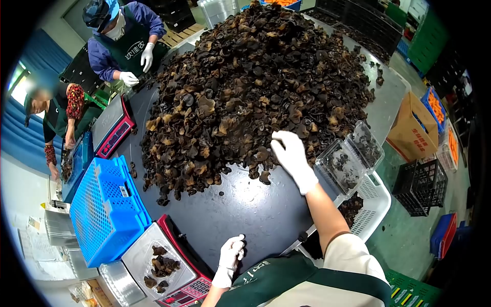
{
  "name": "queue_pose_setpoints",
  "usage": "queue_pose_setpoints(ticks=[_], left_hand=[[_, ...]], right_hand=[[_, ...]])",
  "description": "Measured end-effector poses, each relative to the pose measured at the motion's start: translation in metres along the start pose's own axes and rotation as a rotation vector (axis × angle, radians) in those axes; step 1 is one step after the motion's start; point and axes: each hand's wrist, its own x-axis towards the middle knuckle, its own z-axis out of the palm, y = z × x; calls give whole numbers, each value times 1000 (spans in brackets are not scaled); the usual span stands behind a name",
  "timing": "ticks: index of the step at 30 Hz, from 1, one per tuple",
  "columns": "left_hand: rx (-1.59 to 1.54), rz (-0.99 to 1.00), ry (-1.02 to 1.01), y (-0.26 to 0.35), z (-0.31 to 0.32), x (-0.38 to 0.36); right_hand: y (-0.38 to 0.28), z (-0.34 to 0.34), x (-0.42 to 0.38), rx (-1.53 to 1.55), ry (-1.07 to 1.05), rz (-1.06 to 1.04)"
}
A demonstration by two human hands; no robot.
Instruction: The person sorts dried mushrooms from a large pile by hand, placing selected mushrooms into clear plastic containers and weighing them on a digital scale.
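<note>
A large heap of wood ear mushrooms [245, 87] covers most of the grey metal table [245, 204]. My right hand [294, 158], in a white glove, reaches to the heap's near right edge with its fingers stretched and apart; no mushroom shows in it. Beside that hand, an open clear plastic box [337, 163] rests over a white basket [378, 204] holding dark mushroom pieces. Near the table's front edge, my gloved left hand [230, 256] has its fingers curled in, with nothing visible between them. Left of it, a red-edged scale [176, 250] carries several mushrooms [162, 267].
A blue crate [105, 204] stands to the left, beside another red scale [115, 130]. Two co-workers [125, 46] are at the far left. On the right are a cardboard box [411, 128], a black crate [422, 187] and carrots [436, 106].
</note>
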Motion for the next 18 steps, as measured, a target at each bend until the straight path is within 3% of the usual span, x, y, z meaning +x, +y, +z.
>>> queue_pose_setpoints(ticks=[1,2,4,6,8,10,12,14,17,18], left_hand=[[-1,1,-1,-2,-1,0],[36,30,12,-4,-2,1],[65,61,28,-3,-1,3],[60,191,113,3,-1,3],[109,267,167,5,-9,10],[87,347,217,11,-10,16],[164,444,246,12,-19,27],[388,533,342,22,-14,25],[533,734,318,32,-7,28],[654,786,364,29,-10,32]], right_hand=[[13,1,9,-89,-7,37],[46,24,5,-213,120,-36],[32,25,6,-409,-76,32],[11,29,-7,-267,-177,32],[-28,23,-19,-85,-443,155],[-49,31,-52,152,-674,74],[-81,24,-75,190,-743,-163],[-97,20,-99,227,-506,-339],[-100,-6,-54,164,-512,-218],[-94,-12,-36,19,-306,-242]])
